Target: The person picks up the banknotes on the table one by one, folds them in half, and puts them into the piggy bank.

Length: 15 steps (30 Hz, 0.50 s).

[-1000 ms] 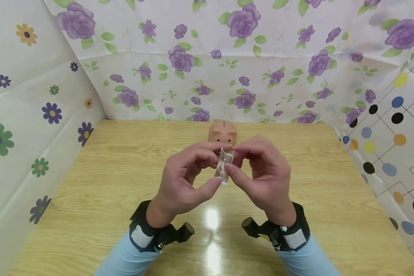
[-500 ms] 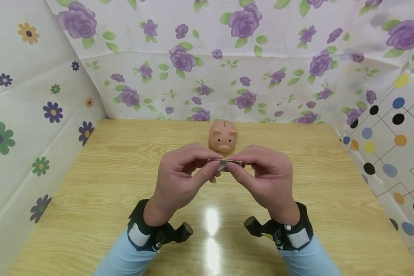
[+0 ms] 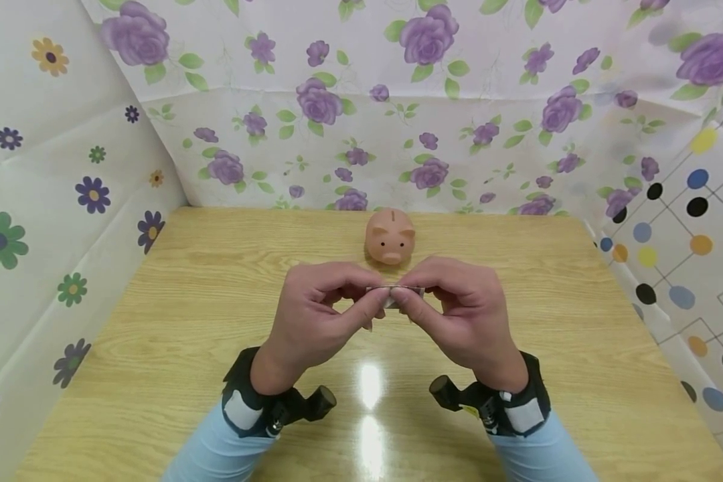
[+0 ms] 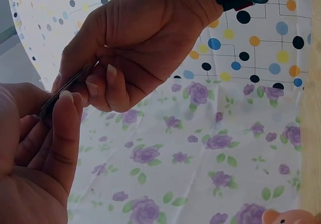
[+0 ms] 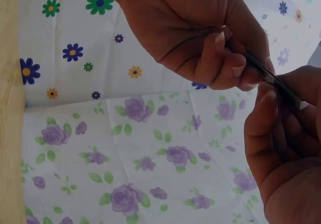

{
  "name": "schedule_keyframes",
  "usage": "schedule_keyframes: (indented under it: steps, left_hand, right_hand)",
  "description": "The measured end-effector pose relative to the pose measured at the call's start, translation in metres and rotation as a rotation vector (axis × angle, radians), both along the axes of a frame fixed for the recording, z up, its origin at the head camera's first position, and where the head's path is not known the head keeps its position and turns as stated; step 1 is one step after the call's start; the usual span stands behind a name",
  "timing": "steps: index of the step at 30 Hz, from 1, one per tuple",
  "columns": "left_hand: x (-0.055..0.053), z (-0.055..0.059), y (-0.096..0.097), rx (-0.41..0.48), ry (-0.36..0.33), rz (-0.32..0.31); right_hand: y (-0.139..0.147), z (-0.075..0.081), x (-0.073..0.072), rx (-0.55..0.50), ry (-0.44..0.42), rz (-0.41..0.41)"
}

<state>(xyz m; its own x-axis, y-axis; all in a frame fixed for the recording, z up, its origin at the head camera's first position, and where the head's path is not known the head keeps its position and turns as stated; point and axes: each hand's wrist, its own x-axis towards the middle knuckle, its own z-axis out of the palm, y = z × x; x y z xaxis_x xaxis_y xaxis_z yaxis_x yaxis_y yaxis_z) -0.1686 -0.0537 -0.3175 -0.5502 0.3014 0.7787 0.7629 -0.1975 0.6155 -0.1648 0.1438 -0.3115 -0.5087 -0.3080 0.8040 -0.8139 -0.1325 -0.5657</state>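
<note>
A small, greyish, folded banknote (image 3: 391,302) is held up in front of me, seen nearly edge-on as a thin flat strip. My left hand (image 3: 316,311) pinches its left end between thumb and forefinger. The right end is pinched the same way by my right hand (image 3: 466,311), and the two thumbs meet at the middle. In the left wrist view the banknote (image 4: 80,77) is a dark slanted edge between the hands. Fingers cover most of its faces. Just beyond the hands, a pink piggy bank (image 3: 390,237) faces me, its coin slot on top.
The hands are above a wooden table (image 3: 187,321) with glossy light reflections near its front. A floral cloth (image 3: 361,134) hangs behind it. More patterned cloth flanks both sides, flowers on the left and coloured dots on the right. Each wrist wears a black camera strap.
The banknote has turned from upright, its printed face showing, to lying level and edge-on. Both hands have come down slightly towards me, uncovering the piggy bank, and the thumbs have drawn together.
</note>
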Motion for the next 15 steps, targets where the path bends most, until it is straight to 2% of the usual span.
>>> schedule_keyframes:
  steps: [4, 11, 15]
  left_hand:
    - [-0.0001, 0.0, -0.0005, 0.007, -0.001, -0.003]
    - [-0.0004, -0.0007, -0.0004, 0.019, -0.094, -0.015]
    - [-0.0001, -0.0012, -0.001, 0.021, -0.117, -0.003]
  right_hand:
    - [-0.0003, 0.0002, -0.0014, -0.006, 0.004, 0.035]
    - [0.0008, -0.0022, -0.0031, -0.04, -0.058, 0.04]
    - [0.0012, -0.0035, -0.0046, -0.069, -0.079, 0.044]
